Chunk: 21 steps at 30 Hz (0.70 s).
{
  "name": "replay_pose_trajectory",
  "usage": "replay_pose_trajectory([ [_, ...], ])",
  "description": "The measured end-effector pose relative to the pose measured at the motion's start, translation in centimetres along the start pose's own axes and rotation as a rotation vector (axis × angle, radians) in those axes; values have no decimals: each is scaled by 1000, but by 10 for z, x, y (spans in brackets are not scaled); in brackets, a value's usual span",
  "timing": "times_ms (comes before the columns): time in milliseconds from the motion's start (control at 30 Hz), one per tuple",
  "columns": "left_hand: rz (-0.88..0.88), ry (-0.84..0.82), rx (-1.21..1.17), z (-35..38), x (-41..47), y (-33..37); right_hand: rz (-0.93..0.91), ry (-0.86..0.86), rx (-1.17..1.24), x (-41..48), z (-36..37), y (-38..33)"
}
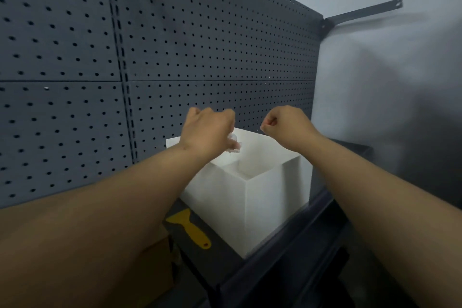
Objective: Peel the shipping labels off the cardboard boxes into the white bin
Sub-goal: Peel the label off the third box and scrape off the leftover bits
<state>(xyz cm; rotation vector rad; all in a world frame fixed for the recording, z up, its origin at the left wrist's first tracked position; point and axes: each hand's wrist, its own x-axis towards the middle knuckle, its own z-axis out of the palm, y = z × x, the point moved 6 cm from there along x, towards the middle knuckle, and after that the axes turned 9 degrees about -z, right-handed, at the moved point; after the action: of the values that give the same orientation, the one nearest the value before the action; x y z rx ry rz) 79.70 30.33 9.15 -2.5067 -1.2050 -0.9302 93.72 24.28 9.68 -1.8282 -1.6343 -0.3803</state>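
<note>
A white bin (265, 197) stands open-topped on a dark shelf. Both my hands hover over its mouth. My left hand (207, 132) hangs above the bin's left rim with its fingers pointing down, and a small crumpled scrap of white label (234, 144) shows at its fingertips. My right hand (285, 121) is curled into a loose fist above the bin's back right corner, and nothing is visible in it. Part of a cardboard box (155, 267) peeks out under my left forearm at the lower left.
A yellow plastic scraper (190, 227) lies on the dark shelf (220, 262) just left of the bin. A grey pegboard (175, 57) forms the back wall. A metal bracket (362, 14) sticks out at the upper right, in front of a pale wall.
</note>
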Motion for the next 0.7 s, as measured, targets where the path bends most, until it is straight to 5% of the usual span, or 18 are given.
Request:
replay_pose_trajectory([
  [367, -9, -335, 189, 62, 26, 12, -72, -170, 11, 24, 38, 33],
  [700, 15, -501, 53, 81, 28, 8, -115, -208, 11, 31, 41, 41],
])
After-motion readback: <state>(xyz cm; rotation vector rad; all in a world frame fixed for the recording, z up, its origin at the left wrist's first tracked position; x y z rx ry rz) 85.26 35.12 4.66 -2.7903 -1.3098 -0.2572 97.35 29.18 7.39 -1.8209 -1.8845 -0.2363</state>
